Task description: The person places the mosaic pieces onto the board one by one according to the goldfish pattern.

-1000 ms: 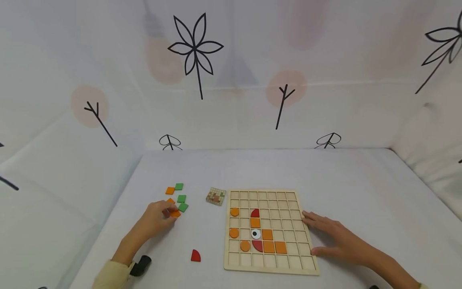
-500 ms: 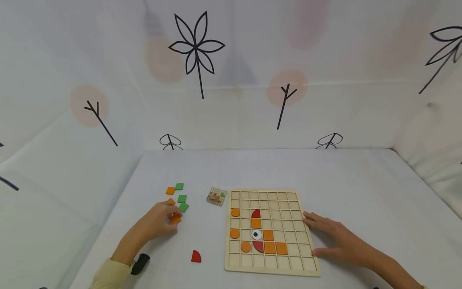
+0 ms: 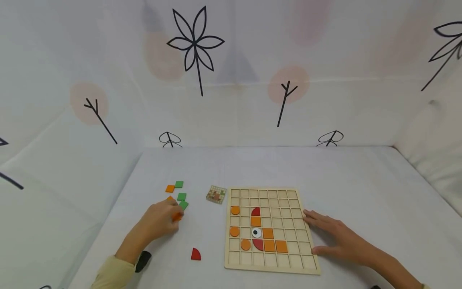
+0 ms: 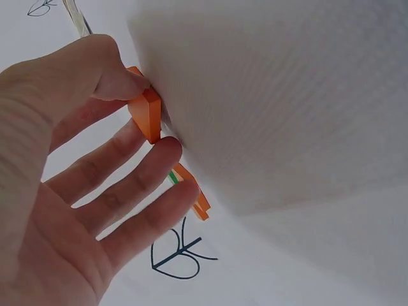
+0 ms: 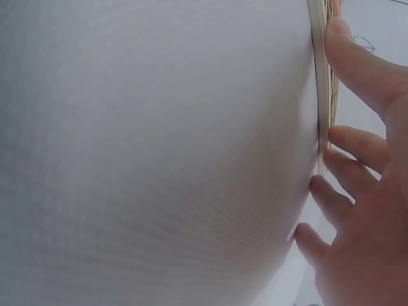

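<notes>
My left hand (image 3: 159, 220) pinches an orange square tile (image 4: 145, 111) between thumb and fingers, low over the table at left; in the head view the fingers hide most of it. Beside and behind that hand lie green tiles (image 3: 181, 196) and more orange tiles (image 3: 170, 188). With relaxed fingers, my right hand (image 3: 337, 241) touches the right edge of a wooden grid board (image 3: 270, 265). Set in its cells are orange squares (image 3: 268, 233), orange discs (image 3: 235, 210), red quarter-circles (image 3: 256, 211) and an eye piece (image 3: 256, 233).
A small card (image 3: 216, 194) printed with a grid pattern lies just left of the board's far corner. One loose red quarter-circle (image 3: 195, 254) rests between my left hand and the board. White cloth walls (image 3: 231, 112) surround the table at the back and sides.
My left hand has gathered in the orange tile and shifted slightly right and nearer to me, its fingers now covering more of the tile. The right hand stays at the board's edge.
</notes>
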